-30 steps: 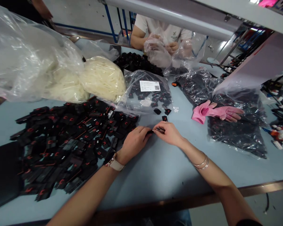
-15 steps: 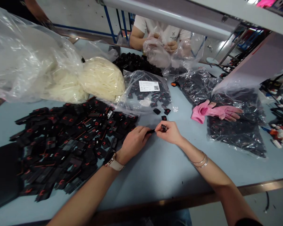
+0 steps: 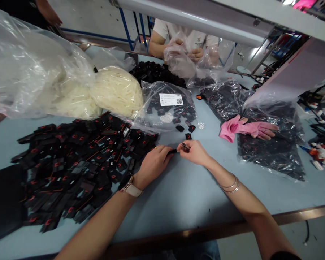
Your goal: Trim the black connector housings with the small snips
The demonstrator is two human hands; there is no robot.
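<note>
My left hand (image 3: 153, 164) pinches a black plastic connector housing (image 3: 173, 151) just above the pale blue table (image 3: 184, 195). Right against it, my right hand (image 3: 196, 152) holds a small black clip (image 3: 185, 146) between thumb and fingers, its end touching the housing. A large pile of black housings with red marks (image 3: 76, 159) lies to the left of my left hand. A few loose small black clips (image 3: 189, 136) lie just beyond my right hand.
A clear labelled bag of small black parts (image 3: 168, 106) sits behind the hands. Bags of white parts (image 3: 116, 90) lie far left, bags of black parts (image 3: 273, 144) right, with a pink glove (image 3: 246, 129). A person across the table handles a plastic bag (image 3: 184, 57).
My right hand has turned the small clip and brought it back against the housing in my left hand. Both hands stay in the same spot.
</note>
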